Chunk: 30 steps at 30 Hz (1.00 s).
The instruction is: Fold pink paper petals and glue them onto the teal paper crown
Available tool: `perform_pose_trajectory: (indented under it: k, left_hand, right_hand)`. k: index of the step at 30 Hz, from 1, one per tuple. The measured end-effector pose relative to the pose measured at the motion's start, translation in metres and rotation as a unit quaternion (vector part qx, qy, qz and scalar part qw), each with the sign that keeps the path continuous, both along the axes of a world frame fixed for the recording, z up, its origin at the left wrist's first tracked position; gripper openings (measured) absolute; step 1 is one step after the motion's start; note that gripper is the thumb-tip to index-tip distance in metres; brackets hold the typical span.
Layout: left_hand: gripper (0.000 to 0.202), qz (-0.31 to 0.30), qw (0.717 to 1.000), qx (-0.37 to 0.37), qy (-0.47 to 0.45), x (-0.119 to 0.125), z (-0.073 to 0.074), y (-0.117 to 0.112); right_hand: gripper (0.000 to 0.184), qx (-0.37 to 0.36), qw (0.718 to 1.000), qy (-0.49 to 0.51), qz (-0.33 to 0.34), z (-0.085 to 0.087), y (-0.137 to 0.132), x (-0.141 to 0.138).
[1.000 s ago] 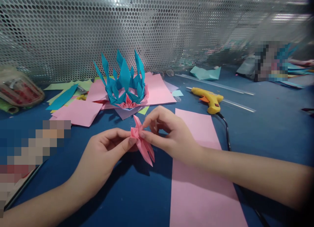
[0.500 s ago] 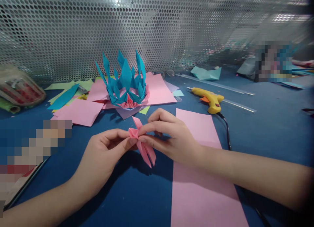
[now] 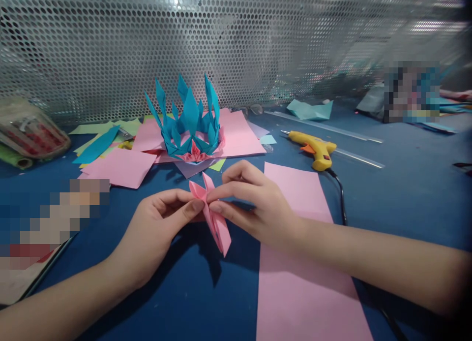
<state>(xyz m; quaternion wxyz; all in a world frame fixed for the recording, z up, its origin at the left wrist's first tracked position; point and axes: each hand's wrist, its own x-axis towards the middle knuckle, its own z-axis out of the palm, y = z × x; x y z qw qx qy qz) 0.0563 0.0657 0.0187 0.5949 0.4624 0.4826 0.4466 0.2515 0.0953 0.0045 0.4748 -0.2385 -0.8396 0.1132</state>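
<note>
The folded pink paper (image 3: 219,230) is near the centre of the frame, gripped from both sides and, judging by the separate shadow below it, raised off the desk (image 3: 177,306). The left hand (image 3: 153,230) pinches its narrow middle between thumb and fingers, probably to steady the piece, while the right hand (image 3: 260,203) grips the opposite side with thumb and forefinger, a hold that seems suited to fine work on the creases. Its long flaps point up and down, clear of the fingers, perhaps so they don't get crushed. The blue paper crown (image 3: 190,119) stands upright at upper centre over pink sheets, likely set back to leave elbow room. At right of centre, the yellow glue gun (image 3: 313,146) lies on its side, nozzle pointing left, apparently within easy reach. A long pink sheet (image 3: 295,301) lies flat under the right forearm.
</note>
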Motion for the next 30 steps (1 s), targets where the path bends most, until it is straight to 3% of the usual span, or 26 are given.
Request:
perform_pose_trajectory:
  k: [7,11,13,17,30]
  left_hand:
    - [0.021,0.007,1.000,0.002,-0.002,0.001,-0.002,0.001]
    - [0.017,0.007,1.000,0.004,0.005,0.001,-0.002,0.001]
    - [0.012,0.008,1.000,0.007,0.010,0.002,-0.002,0.001]
    - [0.010,-0.001,1.000,0.011,0.023,0.003,0.001,0.001]
    - [0.014,0.009,0.999,0.022,0.046,0.003,0.002,0.002]
  right_hand:
    - [0.005,-0.165,0.984,0.051,0.048,0.001,0.004,0.000]
    - [0.034,-0.371,0.920,0.106,0.065,-0.002,0.007,-0.003]
    - [0.030,-0.418,0.900,0.091,0.083,0.000,0.009,-0.004]
    - [0.028,-0.453,0.880,0.078,0.120,0.005,0.010,-0.004]
    - [0.031,-0.497,0.848,0.136,0.125,0.003,0.011,-0.003]
